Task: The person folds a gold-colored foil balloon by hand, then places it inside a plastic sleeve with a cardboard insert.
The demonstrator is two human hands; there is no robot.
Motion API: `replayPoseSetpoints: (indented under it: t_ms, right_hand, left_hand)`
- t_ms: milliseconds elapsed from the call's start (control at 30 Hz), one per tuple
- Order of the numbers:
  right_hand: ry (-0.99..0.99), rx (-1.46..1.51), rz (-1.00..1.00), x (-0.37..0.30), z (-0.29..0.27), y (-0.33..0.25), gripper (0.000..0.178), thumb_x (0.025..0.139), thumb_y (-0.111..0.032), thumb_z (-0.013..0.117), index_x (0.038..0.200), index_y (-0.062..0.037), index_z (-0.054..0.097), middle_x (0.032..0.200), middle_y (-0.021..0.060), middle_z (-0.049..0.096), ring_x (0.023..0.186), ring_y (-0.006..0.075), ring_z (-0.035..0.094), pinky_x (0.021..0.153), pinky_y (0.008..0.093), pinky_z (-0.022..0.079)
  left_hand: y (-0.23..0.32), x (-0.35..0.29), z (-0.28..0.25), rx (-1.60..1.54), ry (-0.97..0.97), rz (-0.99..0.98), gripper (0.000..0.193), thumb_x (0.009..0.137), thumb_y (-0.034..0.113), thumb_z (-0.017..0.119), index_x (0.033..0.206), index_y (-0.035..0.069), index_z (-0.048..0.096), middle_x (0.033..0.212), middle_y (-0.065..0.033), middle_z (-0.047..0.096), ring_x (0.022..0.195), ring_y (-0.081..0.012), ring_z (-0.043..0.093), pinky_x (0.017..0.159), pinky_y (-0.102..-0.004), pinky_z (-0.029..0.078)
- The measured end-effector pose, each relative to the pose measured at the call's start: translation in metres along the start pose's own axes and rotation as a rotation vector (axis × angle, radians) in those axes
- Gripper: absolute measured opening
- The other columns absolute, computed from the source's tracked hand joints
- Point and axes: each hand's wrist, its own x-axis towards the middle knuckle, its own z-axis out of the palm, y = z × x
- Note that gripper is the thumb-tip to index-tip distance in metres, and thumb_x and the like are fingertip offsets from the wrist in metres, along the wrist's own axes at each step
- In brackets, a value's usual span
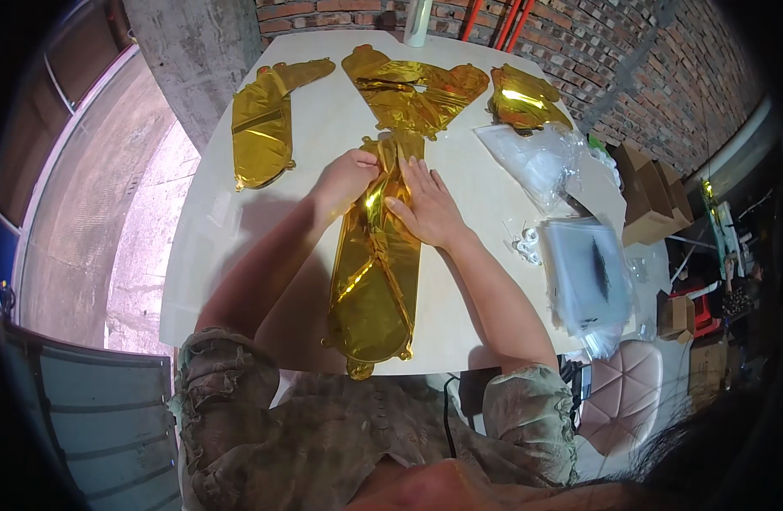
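Note:
A long, flat gold foil balloon (370, 311), uninflated, lies lengthwise in front of me. Its near end, with small tabs, hangs a little over the table's front edge, and its upper part is creased and folded. My left hand (347, 180) is closed at the upper left side, its fingertips gripping the foil edge. Spread flat on the upper right of the same foil is my right hand (431, 204), fingers stretched out and thumb apart. Beyond my hands lies another gold foil balloon (417, 89), wide and angled, close to the top of the first one.
On the white table (195, 281), a folded gold balloon (263, 128) lies far left, another gold foil bundle (526, 95) far right. To the right are a clear plastic bag (527, 162), small white rolls (526, 244) and a stack of clear sleeves (585, 277). Cardboard boxes (651, 196) stand beyond.

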Motion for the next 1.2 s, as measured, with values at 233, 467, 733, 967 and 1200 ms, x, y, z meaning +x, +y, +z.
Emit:
replayPoseSetpoints:
  t_ms: [233,467,733,967,1200]
  right_hand:
    - [0.021,-0.01,-0.006,-0.001,0.001,0.001,0.082,0.101,-0.059,0.04,0.159,-0.0053,0.017,0.161,0.0262,0.025,0.152,0.0373,0.02,0.124,0.0469,0.017]
    - [-0.007,0.007,-0.003,0.0,-0.003,-0.003,0.082,0.101,-0.06,0.039,0.161,-0.0092,0.013,0.163,0.0236,0.021,0.153,0.0358,0.018,0.124,0.0454,0.014]
    - [-0.004,-0.025,-0.022,-0.003,-0.002,0.003,0.08,0.101,-0.059,0.04,0.161,-0.0116,0.015,0.162,0.0261,0.021,0.151,0.0384,0.021,0.124,0.0478,0.016]
    - [-0.012,-0.078,-0.064,0.0,0.002,0.0,0.076,0.101,-0.059,0.041,0.161,-0.0172,0.021,0.162,0.0248,0.022,0.151,0.0397,0.021,0.123,0.0495,0.016]
    - [-0.07,-0.184,-0.055,-0.002,-0.002,0.0,0.075,0.099,-0.064,0.039,0.159,-0.0199,0.029,0.163,0.0221,0.024,0.152,0.0386,0.02,0.123,0.0502,0.015]
  left_hand:
    - [0.025,-0.004,0.004,0.766,0.031,0.186,0.032,0.094,0.027,0.051,0.104,0.004,0.071,0.098,-0.0189,0.072,0.092,-0.0375,0.068,0.082,-0.0429,0.053]
    - [0.0,0.017,-0.005,0.361,-0.152,-0.019,0.037,0.093,0.036,0.062,0.104,0.002,0.072,0.092,-0.013,0.074,0.083,-0.023,0.069,0.077,-0.0339,0.053]
    - [0.005,0.026,0.002,0.152,-0.208,-0.114,0.044,0.093,0.04,0.066,0.11,0.0,0.07,0.082,-0.0055,0.065,0.069,-0.0176,0.061,0.064,-0.0321,0.049]
    - [0.001,0.051,-0.003,0.236,-0.1,-0.167,0.035,0.092,0.031,0.07,0.101,-0.003,0.069,0.087,-0.0102,0.071,0.074,-0.0169,0.068,0.064,-0.0291,0.053]
    - [0.039,0.043,-0.008,0.984,-0.035,-0.043,0.04,0.091,0.037,0.059,0.109,0.004,0.072,0.106,-0.0186,0.073,0.098,-0.0336,0.071,0.082,-0.0443,0.054]
